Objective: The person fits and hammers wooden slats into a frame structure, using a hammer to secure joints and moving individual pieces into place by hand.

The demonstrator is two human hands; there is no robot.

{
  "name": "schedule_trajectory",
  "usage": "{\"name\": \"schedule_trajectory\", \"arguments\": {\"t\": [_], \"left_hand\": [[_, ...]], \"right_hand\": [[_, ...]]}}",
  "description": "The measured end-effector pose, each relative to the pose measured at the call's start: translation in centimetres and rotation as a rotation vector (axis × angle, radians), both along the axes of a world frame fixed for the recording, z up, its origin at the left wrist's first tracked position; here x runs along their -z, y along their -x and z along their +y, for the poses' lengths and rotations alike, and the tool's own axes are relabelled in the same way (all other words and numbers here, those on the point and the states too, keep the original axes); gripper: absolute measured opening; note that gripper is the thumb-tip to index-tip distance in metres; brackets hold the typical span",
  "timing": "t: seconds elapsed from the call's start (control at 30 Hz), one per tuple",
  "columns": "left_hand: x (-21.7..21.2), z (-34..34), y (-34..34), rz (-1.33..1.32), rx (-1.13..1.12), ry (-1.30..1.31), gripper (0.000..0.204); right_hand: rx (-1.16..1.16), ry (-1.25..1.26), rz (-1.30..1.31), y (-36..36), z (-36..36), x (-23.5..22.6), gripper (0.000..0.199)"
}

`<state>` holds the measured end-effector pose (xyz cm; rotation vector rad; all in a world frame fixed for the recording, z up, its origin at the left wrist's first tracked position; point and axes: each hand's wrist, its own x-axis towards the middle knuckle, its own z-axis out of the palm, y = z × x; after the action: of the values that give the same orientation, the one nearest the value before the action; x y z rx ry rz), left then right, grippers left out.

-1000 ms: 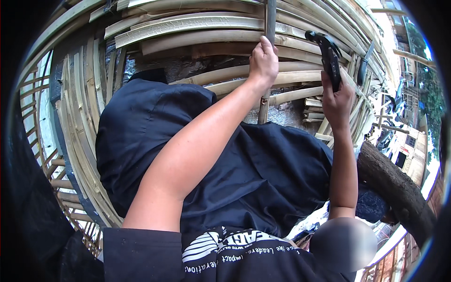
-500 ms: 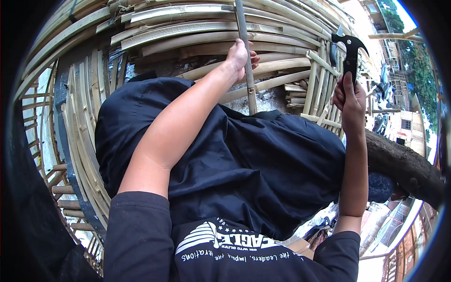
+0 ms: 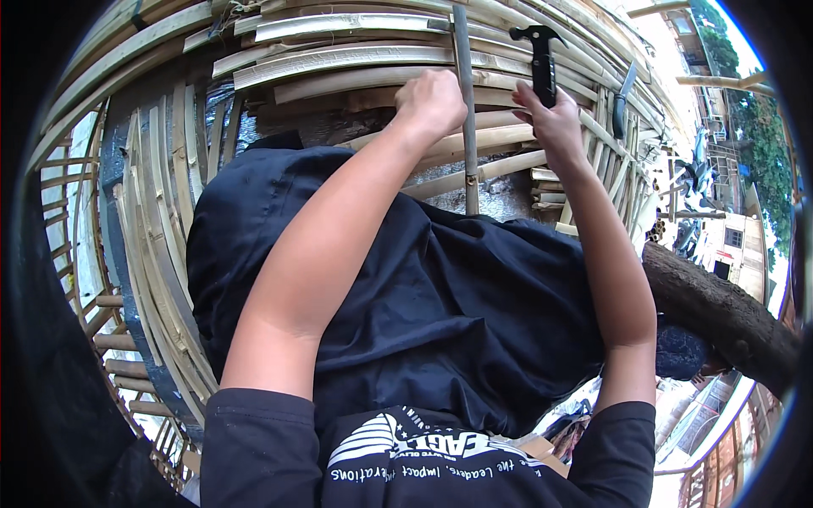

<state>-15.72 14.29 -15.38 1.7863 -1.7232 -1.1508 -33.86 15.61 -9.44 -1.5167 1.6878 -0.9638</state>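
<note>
My right hand grips a black claw hammer by its handle, head up, over the bamboo slats. My left hand is closed in a fist just left of a thin bamboo pole. What its fingers hold, if anything, is hidden behind the back of the hand. The pole runs crosswise over long split bamboo slats. A knife with a dark handle lies on the bamboo to the right of my right hand.
My knees, in dark cloth, fill the middle. A thick log lies at the right. More bamboo strips are stacked at the left, beside a bamboo lattice. Shorter bamboo pieces lie beyond my knees.
My left hand has moved from the pole to its left side and closed into a fist. The hammer in my right hand has swung left, nearer the pole, uncovering the knife.
</note>
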Motion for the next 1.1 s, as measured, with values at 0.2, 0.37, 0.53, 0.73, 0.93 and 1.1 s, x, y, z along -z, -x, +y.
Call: {"name": "schedule_trajectory", "arguments": {"t": [0.2, 0.37, 0.53, 0.73, 0.93, 1.1], "left_hand": [[-3.3, -5.2, -7.4, -0.775, 0.16, 0.404, 0.038], [2.3, -6.7, -9.6, -0.5, 0.004, 0.763, 0.029], [2.2, -7.5, -7.9, -0.429, -0.152, 0.707, 0.026], [2.8, -7.6, -7.8, -0.402, -0.235, 0.765, 0.024], [1.6, -6.9, -8.1, -0.282, -0.201, 0.564, 0.025], [1.1, -6.4, -7.9, -0.273, -0.198, 0.575, 0.022]], "right_hand": [[0.075, 0.008, 0.305, -4.4, -5.8, 5.5, 0.039], [0.138, 0.082, 0.248, -5.9, -7.8, 5.3, 0.049], [0.132, 0.075, 0.271, -6.5, -9.8, 5.7, 0.047], [0.095, -0.008, 0.214, -5.3, -12.0, 5.5, 0.036], [0.068, -0.001, -0.114, -5.1, -12.2, 3.9, 0.026], [-0.038, -0.018, -0.468, 1.9, -18.9, -5.7, 0.022]]}}
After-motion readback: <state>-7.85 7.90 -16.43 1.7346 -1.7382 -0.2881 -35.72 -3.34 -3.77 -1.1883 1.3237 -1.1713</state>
